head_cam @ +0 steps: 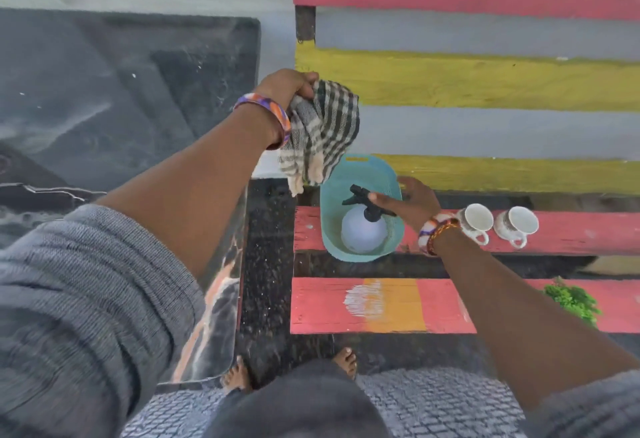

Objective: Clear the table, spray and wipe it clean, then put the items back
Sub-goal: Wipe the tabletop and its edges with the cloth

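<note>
Right hand (pixel 417 203), fingers apart, is just over spray bottle (pixel 363 226) in the basket (pixel 327 229), w/ left hand (pixel 289 85) clamped on cloth (pixel 322 132) above it.

Head-worn view, steeply downward, close over hands (pixel 412 205)

A casual outdoor seating spot: painted pallet bench (pixel 485 80), dark stone table (pixel 104 98), paved ground (pixel 433 403).

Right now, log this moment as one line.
left hand: holds checked cloth | right hand: open, reaching at spray bottle | spray bottle: in teal basket | two cups: on bench
</note>
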{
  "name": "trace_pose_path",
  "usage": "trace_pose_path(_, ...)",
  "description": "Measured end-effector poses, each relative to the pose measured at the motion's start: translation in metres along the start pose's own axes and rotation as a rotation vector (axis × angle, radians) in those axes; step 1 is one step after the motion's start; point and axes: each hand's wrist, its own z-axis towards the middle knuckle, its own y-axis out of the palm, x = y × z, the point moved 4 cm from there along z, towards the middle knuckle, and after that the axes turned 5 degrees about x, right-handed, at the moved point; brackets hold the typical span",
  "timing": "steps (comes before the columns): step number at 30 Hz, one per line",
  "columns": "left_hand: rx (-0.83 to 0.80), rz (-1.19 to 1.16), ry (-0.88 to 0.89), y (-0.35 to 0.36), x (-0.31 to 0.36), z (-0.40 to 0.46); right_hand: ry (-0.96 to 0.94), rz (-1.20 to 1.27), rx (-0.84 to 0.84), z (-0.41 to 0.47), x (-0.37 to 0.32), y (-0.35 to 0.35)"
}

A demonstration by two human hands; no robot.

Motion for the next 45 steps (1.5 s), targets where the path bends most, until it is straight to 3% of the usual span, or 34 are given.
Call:
trace_pose_path(4,-0.085,0.043,0.069,-0.029,0.029,-0.024,-0.275,0.032,-0.101,-0.032,-0.104,0.027)
trace_pose_path(9,-0.078,0.053,0.276,-0.102,0.056,-0.048,-0.348,0.179,-0.053,-0.054,-0.188,0.081)
trace_pose_path(13,-0.099,0.467,0.322,-0.18,0.053,-0.072,-0.453,0.05,-0.041,-0.086,-0.239,0.118)
trace_pose_path(16,-0.209,0.604,0.202,-0.242,0.032,-0.088,-0.54,-0.163,-0.044,-0.118,-0.279,0.154)
trace_pose_path(18,-0.227,0.57,0.173,-0.273,0.025,-0.098,-0.542,-0.226,-0.049,-0.127,-0.295,0.172)
trace_pose_path(21,-0.067,0.515,0.287,-0.317,0.029,-0.108,-0.531,-0.239,-0.085,-0.135,-0.31,0.202)
trace_pose_path(25,0.16,0.12,0.434,-0.348,0.038,-0.119,-0.446,0.027,-0.131,-0.147,-0.325,0.224)
trace_pose_path(27,0.226,-0.057,0.454,-0.353,0.037,-0.119,-0.442,0.03,-0.094,-0.151,-0.332,0.224)
trace_pose_path(30,0.298,-0.171,0.449,-0.355,0.031,-0.119,-0.498,-0.039,0.036,-0.167,-0.341,0.217)
trace_pose_path(32,0.352,-0.243,0.393,-0.357,0.027,-0.118,-0.52,0.048,0.086,-0.173,-0.344,0.212)
trace_pose_path(34,0.413,-0.174,0.291,-0.359,0.024,-0.117,-0.444,0.176,0.086,-0.172,-0.345,0.21)
trace_pose_path(36,0.339,-0.015,0.152,-0.353,0.02,-0.12,-0.36,0.327,-0.01,-0.174,-0.346,0.218)
trace_pose_path(37,0.222,-0.005,0.099,-0.344,0.019,-0.125,-0.326,0.368,-0.058,-0.17,-0.345,0.222)
trace_pose_path(41,-0.074,-0.149,0.044,-0.321,0.018,-0.121,-0.213,0.472,-0.19,-0.173,-0.338,0.234)
trace_pose_path(44,-0.075,-0.223,0.035,-0.313,0.019,-0.104,-0.183,0.539,-0.259,-0.169,-0.328,0.227)
trace_pose_path(45,-0.001,-0.183,0.041,-0.313,0.018,-0.098,-0.165,0.566,-0.249,-0.163,-0.323,0.222)
